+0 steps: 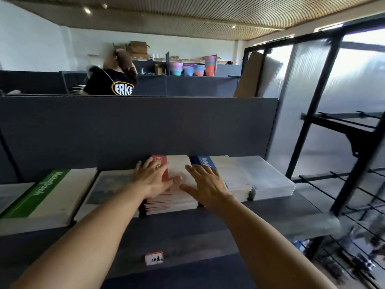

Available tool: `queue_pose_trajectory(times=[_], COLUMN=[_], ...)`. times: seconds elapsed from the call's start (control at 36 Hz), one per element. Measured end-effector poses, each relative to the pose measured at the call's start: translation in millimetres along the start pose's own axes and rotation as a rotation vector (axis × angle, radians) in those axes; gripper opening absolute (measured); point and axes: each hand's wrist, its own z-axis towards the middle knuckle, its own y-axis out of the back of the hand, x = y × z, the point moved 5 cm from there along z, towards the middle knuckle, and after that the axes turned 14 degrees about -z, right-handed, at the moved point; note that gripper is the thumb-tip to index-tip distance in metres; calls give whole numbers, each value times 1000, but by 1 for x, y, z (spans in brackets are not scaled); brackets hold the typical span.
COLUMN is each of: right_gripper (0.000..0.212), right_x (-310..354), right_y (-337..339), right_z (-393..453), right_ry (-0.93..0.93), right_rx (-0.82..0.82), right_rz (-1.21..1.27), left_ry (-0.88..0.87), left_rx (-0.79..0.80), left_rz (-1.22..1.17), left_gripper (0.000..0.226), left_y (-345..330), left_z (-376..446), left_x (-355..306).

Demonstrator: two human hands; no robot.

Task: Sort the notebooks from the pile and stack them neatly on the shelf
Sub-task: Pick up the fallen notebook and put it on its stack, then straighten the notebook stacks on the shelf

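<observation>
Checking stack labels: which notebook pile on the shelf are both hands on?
The red-striped pile, in the middle of the shelf. The left hand and right hand lie flat on it; the green-striped pile and blue-striped pile go untouched.

Notebook stacks (179, 197) on grey shelf (187, 232)

place: shop, prob. stationery/gen. goods, looks mid-setup
shelving: dark grey retail gondola shelf (260, 207) w/ tall back panel (125, 126); more such rows behind
stock: notebook stacks (179, 197) laid side by side by colour – green, red, blue
price tag: small handwritten label (154, 258) clipped on shelf front edge
rack: black wire display rack (354, 184) at right, by frosted panels
back wall: cardboard boxes (138, 47) + coloured baskets (193, 68) on far shelves
staff: person in black tee (112, 84) among the aisles
</observation>
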Motion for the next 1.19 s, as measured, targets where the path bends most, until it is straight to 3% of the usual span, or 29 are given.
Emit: queue_pose_trajectory(times=[0.11, 0.25, 0.36, 0.44, 0.56, 0.67, 0.89, 1.08, 1.19], right_gripper=[52, 41, 43, 54, 63, 61, 58, 59, 57], right_x=[-50, -133, -189, -215, -220, -224, -232, -213, -178], right_y=[11, 8, -4, -14, -27, -34, -44, -18, -14], right_z=[-24, -63, -89, -97, -101, -103, -97, -85, -62], right_ry=[-223, -549, -676, -534, -121, -2, 37, 47, -22], right_rx=[-141, -170, -49, 64, 185, 148, 79, -100, -75], right_rz=[10, -7, -66, -95, -234, -260, -280, -172, -29], left_ry=[-130, -295, -341, -323, -268, -199, -136, -42, 88], left_rx=[-208, -185, -174, -161, -128, -88, -121, -176, -137], left_rz=[-92, -80, -71, -45, 9, 64, 103, 86, 37], left_gripper=[83, 57, 53, 54, 73, 85, 58, 79, 83], left_y=[6, -26, -48, -59, -70, -80, -87, -76, -76], left_z=[7, 8, 12, 20, 29, 29, 20, 21, 24], left_x=[-46, -108, -145, -167, -186, -193, -200, -187, -175])
